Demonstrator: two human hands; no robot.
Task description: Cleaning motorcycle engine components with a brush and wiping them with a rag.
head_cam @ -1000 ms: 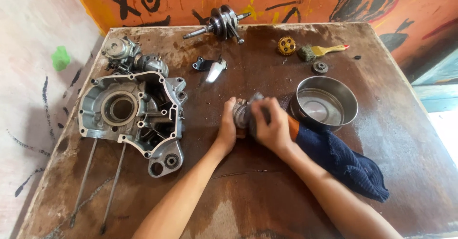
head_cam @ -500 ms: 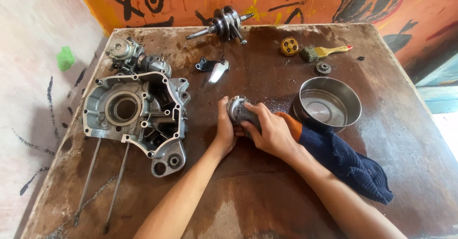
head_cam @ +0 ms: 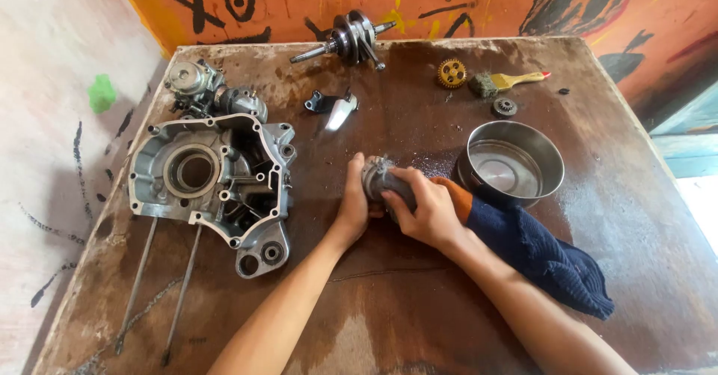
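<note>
Both hands, the left hand and right hand, have their fingers wrapped around a round metal part in the middle of a wet, dirty brown table. An orange painted wall stands behind.

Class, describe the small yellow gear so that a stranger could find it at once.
Start at the brown table, far edge by the orange wall. Right of the crankshaft lies the yellow gear, just left of the brush. Unlike the dark gear nearby, it is brass-yellow.
</note>
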